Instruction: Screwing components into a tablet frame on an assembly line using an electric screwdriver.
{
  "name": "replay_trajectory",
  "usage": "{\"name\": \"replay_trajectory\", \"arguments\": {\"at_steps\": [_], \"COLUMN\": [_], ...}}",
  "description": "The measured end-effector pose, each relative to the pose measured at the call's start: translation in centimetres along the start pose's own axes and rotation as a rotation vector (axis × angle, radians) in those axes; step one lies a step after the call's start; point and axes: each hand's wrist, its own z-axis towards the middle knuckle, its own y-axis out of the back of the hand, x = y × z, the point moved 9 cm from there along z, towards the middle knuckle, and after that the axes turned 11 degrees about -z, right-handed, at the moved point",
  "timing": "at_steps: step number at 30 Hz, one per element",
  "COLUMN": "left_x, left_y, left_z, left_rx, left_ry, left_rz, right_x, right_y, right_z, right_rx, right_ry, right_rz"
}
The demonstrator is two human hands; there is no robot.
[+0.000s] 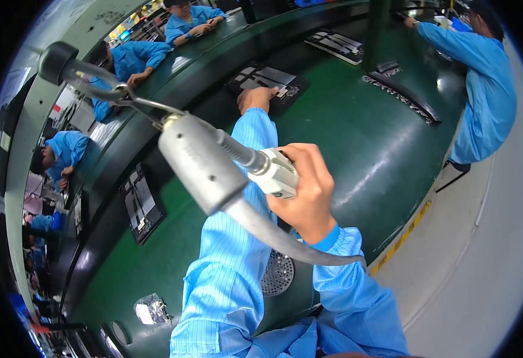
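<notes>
My right hand [309,194] is wrapped round a white faceted power tool [277,173] that looks like an electric screwdriver; its tip is out of sight. A ribbed grey sleeve [241,150] runs from the tool behind a silver cylinder [201,161], which hangs from a wire hook. Stretched out ahead, my left hand [255,100] rests on an opened tablet [267,76] with its inner parts exposed. The fingers point right, lying against the tablet near small light parts; nothing is visibly held in them.
Other opened tablets lie at the left [139,203] and far right [336,45]. Dark curved strips [401,96] lie on the green table [369,155]. A perforated metal disc [278,274] and a clear bag [152,309] are near me. A co-worker [482,89] sits at right; several others work across.
</notes>
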Motion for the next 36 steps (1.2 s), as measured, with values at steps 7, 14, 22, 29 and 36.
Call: {"name": "replay_trajectory", "arguments": {"at_steps": [7, 14, 22, 29, 36], "left_x": [-0.2, 2.7, 30.4, 39.8, 37.5], "left_y": [1.1, 19.9, 45.3, 45.4, 43.3], "left_z": [0.9, -5.5, -25.3, -40.0, -42.3], "left_rx": [-0.112, 0.238, -0.038, -0.032, 0.058], "left_ry": [0.167, -0.488, -0.211, 0.035, -0.164], "left_rz": [-0.61, -0.383, -0.691, -0.793, -0.406], "right_x": [0.2, -1.4, -0.8, 2.1, 1.2], "right_y": [-1.3, -1.1, -4.5, -7.4, -8.3], "right_z": [-1.0, -0.6, -3.2, -4.8, -5.4], "right_rx": [0.083, -0.016, 0.023, 0.348, 0.439], "right_ry": [-0.024, 0.049, 0.024, -0.322, -0.165], "right_rz": [0.049, 0.033, 0.079, 0.38, 0.491]}}
